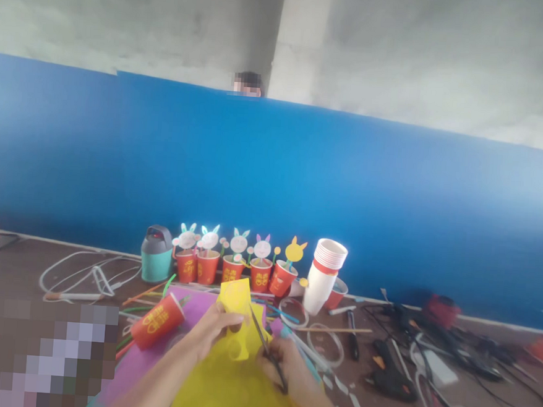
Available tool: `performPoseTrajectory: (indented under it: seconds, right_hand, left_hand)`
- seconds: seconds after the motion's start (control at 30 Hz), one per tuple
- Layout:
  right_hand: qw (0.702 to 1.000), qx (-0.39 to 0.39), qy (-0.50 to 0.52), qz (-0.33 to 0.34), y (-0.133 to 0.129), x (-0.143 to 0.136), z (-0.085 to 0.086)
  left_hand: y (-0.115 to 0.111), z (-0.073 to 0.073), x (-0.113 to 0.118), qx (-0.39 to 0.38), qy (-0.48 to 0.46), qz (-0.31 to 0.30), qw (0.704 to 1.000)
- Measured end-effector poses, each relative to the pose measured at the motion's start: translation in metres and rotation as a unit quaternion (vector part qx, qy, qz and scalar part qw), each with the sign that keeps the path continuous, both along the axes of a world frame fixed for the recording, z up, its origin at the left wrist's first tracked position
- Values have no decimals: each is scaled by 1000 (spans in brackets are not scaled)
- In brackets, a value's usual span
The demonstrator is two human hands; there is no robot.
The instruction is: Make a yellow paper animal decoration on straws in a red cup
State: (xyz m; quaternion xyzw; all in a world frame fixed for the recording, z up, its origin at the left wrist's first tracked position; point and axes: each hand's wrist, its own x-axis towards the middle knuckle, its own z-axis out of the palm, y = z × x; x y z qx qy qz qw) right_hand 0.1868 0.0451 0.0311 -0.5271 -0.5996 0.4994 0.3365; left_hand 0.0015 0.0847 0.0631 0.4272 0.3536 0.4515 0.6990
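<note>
My left hand (211, 329) pinches a yellow piece of paper (236, 295) that has a partly cut, curved outline. To its right, my right hand (288, 363) is closed round the handles of a pair of scissors (261, 336). The blades point up and to the left, beside the paper's right edge; whether they touch it I cannot tell. Under both hands lies a larger yellow sheet (225, 389) on top of a purple sheet (194, 306). A red paper cup (158, 321) lies tilted on the purple sheet, left of my left hand.
Several red cups (206, 267) with paper rabbit heads stand along the blue partition (273, 179). Right of them is a stack of white cups (325, 275). A teal device (157, 257) stands left. Cables and a black glue gun (392, 373) lie right. A person's head shows above the partition.
</note>
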Motion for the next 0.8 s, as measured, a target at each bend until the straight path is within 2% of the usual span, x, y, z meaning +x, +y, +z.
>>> performPoseTrajectory:
  seconds: [0.1,0.3,0.4,0.57,0.67,0.8]
  right_hand:
    - [999,-26,-27,-19,-3,-1,8]
    - [998,-41,-37,-3,-6,-1,19]
    - [998,-29,-46,11,-9,0,25]
    - [998,-23,-60,-5,-13,-2,34]
    - [998,-14,-63,5,-13,-2,33]
    - [999,-20,-44,5,-10,-2,23]
  left_hand:
    - [2,-2,-3,4,8,-11,1000]
    - [7,-6,-6,6,15,-28,999]
    - [8,-7,-8,8,14,-36,999]
    - [8,-7,-11,9,16,-42,999]
    - [8,-7,-11,10,16,-41,999]
    - [7,-5,-10,7,12,-37,999]
